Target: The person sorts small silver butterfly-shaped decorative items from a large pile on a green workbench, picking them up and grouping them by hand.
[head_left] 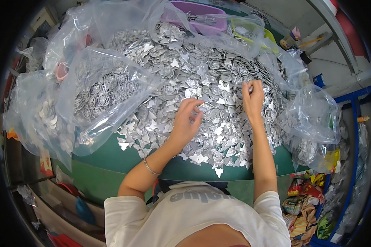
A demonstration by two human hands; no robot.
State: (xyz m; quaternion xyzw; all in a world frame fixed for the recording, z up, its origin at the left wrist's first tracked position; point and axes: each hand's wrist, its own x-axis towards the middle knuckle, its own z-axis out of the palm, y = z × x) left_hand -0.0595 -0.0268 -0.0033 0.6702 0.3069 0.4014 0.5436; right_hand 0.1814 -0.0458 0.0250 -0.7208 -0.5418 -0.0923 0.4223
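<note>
Two hands sit on my big pile of shiny bits (pixel 210 103). My left hand (pixel 188 119) is half open, holding nothing. My right hand (pixel 253 99) pinches one bit. I pick slowly, one at a time.

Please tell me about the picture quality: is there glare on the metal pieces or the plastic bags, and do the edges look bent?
Head view: daylight is bright and even, with shiny glints on the heap of silver metal pieces and white sheen on the clear plastic bags. Both hands, left hand and right hand, look fairly sharp. The green table edge curves from fisheye distortion; the corners are black.
</note>
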